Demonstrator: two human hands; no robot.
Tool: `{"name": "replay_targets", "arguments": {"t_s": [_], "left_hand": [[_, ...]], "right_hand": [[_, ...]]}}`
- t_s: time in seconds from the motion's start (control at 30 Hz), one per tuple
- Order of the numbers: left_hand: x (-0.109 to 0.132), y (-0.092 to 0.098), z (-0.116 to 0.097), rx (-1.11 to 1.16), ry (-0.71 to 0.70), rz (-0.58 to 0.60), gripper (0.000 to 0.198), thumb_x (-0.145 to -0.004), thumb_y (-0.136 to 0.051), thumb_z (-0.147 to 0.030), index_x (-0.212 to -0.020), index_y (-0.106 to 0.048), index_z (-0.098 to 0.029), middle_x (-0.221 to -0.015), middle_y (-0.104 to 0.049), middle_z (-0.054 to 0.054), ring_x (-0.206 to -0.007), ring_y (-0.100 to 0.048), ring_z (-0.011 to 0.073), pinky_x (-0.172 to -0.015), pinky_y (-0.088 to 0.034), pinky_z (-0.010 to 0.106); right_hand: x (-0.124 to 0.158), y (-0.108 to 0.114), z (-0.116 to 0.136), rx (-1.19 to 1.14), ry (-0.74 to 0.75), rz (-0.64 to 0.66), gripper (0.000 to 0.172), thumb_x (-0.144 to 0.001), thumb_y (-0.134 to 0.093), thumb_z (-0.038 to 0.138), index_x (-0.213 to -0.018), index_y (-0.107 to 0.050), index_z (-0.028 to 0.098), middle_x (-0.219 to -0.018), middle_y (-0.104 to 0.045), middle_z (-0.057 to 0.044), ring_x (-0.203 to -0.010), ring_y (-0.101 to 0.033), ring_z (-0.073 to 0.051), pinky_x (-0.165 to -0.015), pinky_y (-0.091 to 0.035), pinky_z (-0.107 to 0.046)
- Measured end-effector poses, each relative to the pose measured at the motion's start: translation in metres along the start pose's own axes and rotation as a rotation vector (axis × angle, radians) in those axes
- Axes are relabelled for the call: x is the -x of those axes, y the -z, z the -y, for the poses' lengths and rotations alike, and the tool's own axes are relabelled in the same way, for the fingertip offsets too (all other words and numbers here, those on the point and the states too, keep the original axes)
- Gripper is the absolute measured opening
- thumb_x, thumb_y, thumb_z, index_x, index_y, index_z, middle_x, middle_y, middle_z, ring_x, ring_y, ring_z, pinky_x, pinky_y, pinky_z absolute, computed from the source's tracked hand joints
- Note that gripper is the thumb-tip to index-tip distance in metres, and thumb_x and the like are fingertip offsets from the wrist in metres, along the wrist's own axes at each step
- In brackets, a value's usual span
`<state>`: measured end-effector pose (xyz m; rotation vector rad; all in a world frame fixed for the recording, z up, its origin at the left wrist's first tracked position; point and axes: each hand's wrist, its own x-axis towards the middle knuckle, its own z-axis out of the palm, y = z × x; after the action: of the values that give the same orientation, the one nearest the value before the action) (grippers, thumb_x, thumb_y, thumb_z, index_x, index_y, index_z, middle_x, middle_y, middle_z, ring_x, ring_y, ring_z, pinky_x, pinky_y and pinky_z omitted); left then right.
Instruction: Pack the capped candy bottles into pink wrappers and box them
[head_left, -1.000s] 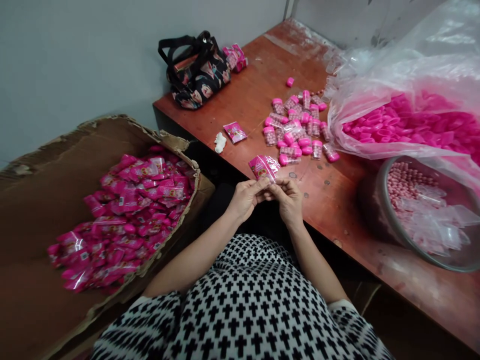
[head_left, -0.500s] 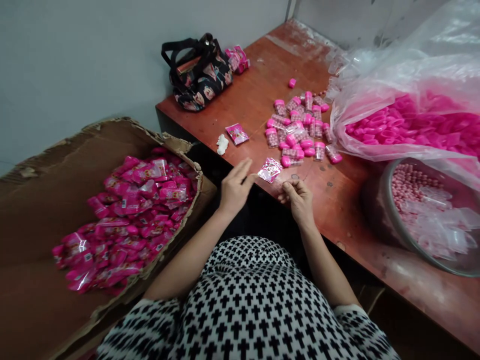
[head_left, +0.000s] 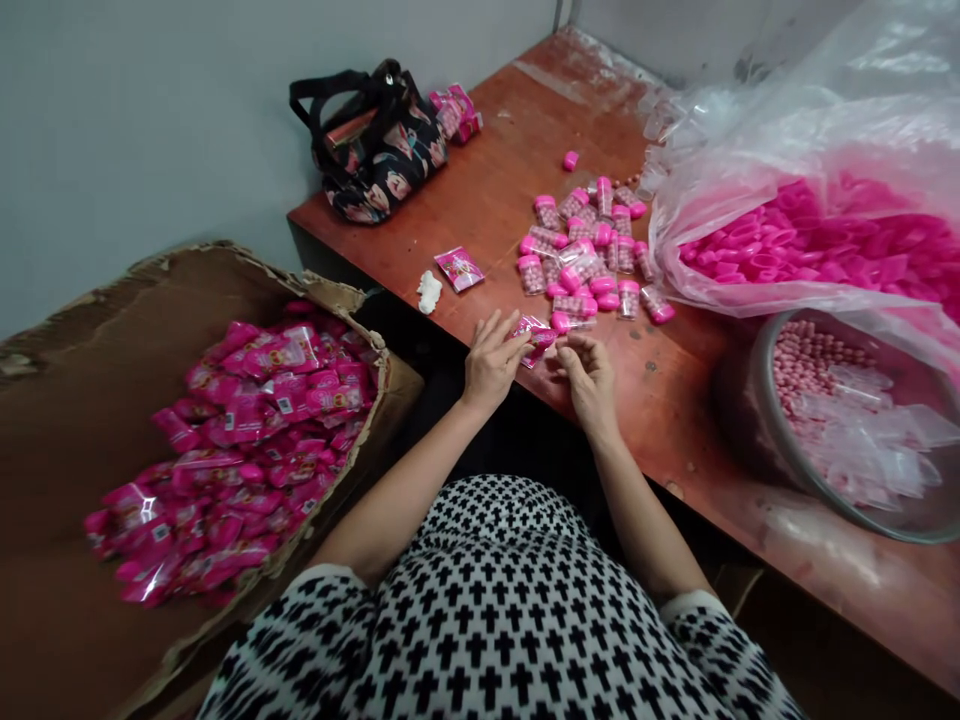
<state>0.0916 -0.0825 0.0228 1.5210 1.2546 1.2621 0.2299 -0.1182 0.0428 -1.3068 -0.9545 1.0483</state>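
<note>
Here my left hand [head_left: 491,362] sits at the near edge of the table [head_left: 660,400], fingers spread and loose, the tips touching a small pink packet [head_left: 534,336] that lies on the wood right at that edge. My right hand [head_left: 587,375] is just beside it, fingers curled inward with thumb and forefinger pinched together; whether they grip a corner of the packet or something tiny of their own I cannot tell.

Just beyond the packet, toward the middle of the table, lies a cluster of small clear bottles with pink caps [head_left: 585,250], some upright, some on their sides. A second pink packet [head_left: 459,269] and a white wad [head_left: 429,291] lie near the table's left edge, and a dark flowered handbag [head_left: 375,150] stands at the far left corner with a few more packets behind it. Along the right side, a big clear plastic bag of pink caps [head_left: 810,240] slumps on the table, and in front of it sits a metal bowl [head_left: 757,400] of pale pink beads and clear plastic pieces. Off the table, to my left, an open cardboard box [head_left: 90,380] holds a heap of filled pink packets [head_left: 247,440].
</note>
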Motion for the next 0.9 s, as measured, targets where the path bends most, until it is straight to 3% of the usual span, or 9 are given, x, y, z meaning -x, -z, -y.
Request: {"name": "replay_targets", "arguments": {"t_s": [0.17,0.23,0.33,0.43,0.53,0.6,0.67,0.73,0.9], "left_hand": [[0.017,0.004,-0.022,0.194,0.110,-0.012,0.032,-0.069,-0.072,-0.027,-0.100,-0.070,-0.028,-0.122,-0.062,0.003,-0.123,-0.048,0.0213,-0.107,-0.031,0.037],[0.022,0.009,-0.025,0.296,0.263,0.007,0.039,-0.067,-0.073,-0.035,-0.104,-0.069,-0.023,-0.112,-0.067,0.006,-0.109,-0.058,0.0223,-0.096,-0.044,0.035],[0.026,0.017,-0.024,0.463,0.508,0.168,0.035,-0.066,-0.071,-0.043,-0.086,-0.072,-0.014,-0.082,-0.070,0.007,-0.079,-0.065,0.0191,-0.073,-0.054,0.031],[0.028,0.020,-0.021,0.557,0.626,0.221,0.028,-0.061,-0.076,-0.039,-0.070,-0.071,-0.012,-0.068,-0.067,0.005,-0.063,-0.063,0.0138,-0.063,-0.055,0.026],[0.031,0.018,-0.021,0.574,0.678,0.133,0.026,-0.058,-0.079,-0.034,-0.068,-0.072,-0.012,-0.067,-0.068,0.006,-0.059,-0.062,0.0122,-0.057,-0.053,0.022],[0.034,0.017,-0.022,0.592,0.709,0.082,0.026,-0.056,-0.080,-0.032,-0.068,-0.072,-0.011,-0.068,-0.069,0.008,-0.059,-0.062,0.0124,-0.055,-0.053,0.021],[0.036,0.018,-0.022,0.621,0.734,0.043,0.025,-0.054,-0.081,-0.031,-0.066,-0.071,-0.011,-0.068,-0.069,0.008,-0.059,-0.063,0.0126,-0.055,-0.053,0.022],[0.038,0.022,-0.021,0.653,0.756,0.003,0.025,-0.053,-0.082,-0.029,-0.064,-0.069,-0.010,-0.068,-0.069,0.008,-0.058,-0.063,0.0123,-0.054,-0.052,0.021],[0.038,0.031,-0.017,0.790,0.797,-0.091,0.025,-0.055,-0.081,-0.028,-0.063,-0.064,-0.010,-0.064,-0.067,0.005,-0.054,-0.061,0.0105,-0.051,-0.051,0.021]], "right_hand": [[-0.010,-0.009,0.002,-0.133,-0.032,0.079,0.037,-0.070,-0.070,0.033,-0.101,-0.052,0.023,-0.069,-0.060,0.007,-0.060,-0.057,-0.008,-0.060,-0.047,-0.021],[-0.010,-0.006,0.004,-0.130,-0.048,0.139,0.036,-0.069,-0.071,0.031,-0.099,-0.052,0.023,-0.063,-0.057,0.009,-0.055,-0.053,-0.007,-0.057,-0.045,-0.020],[-0.010,0.001,0.009,-0.028,-0.085,0.349,0.037,-0.069,-0.070,0.033,-0.101,-0.054,0.022,-0.063,-0.058,0.008,-0.055,-0.053,-0.008,-0.056,-0.043,-0.021],[-0.018,0.007,0.018,0.295,0.024,0.405,0.028,-0.076,-0.063,0.039,-0.097,-0.059,0.020,-0.069,-0.062,0.003,-0.060,-0.055,-0.012,-0.060,-0.044,-0.025],[-0.038,0.006,0.027,0.811,0.284,0.204,0.029,-0.086,-0.050,0.038,-0.104,-0.061,0.020,-0.095,-0.066,-0.007,-0.083,-0.059,-0.020,-0.076,-0.045,-0.035],[-0.056,0.003,0.032,1.132,0.433,0.158,0.033,-0.089,-0.045,0.031,-0.117,-0.056,0.018,-0.120,-0.058,-0.013,-0.104,-0.053,-0.028,-0.087,-0.041,-0.042],[-0.071,0.001,0.034,1.366,0.512,0.226,0.036,-0.090,-0.038,0.022,-0.123,-0.052,0.016,-0.131,-0.051,-0.016,-0.115,-0.045,-0.032,-0.093,-0.035,-0.048],[-0.081,0.004,0.035,1.509,0.550,0.335,0.037,-0.091,-0.032,0.016,-0.122,-0.053,0.015,-0.126,-0.055,-0.017,-0.115,-0.044,-0.032,-0.094,-0.032,-0.050],[-0.077,0.042,0.030,1.521,0.683,0.520,0.034,-0.091,-0.036,0.018,-0.118,-0.056,0.019,-0.118,-0.061,-0.012,-0.110,-0.047,-0.028,-0.094,-0.032,-0.045]]}}
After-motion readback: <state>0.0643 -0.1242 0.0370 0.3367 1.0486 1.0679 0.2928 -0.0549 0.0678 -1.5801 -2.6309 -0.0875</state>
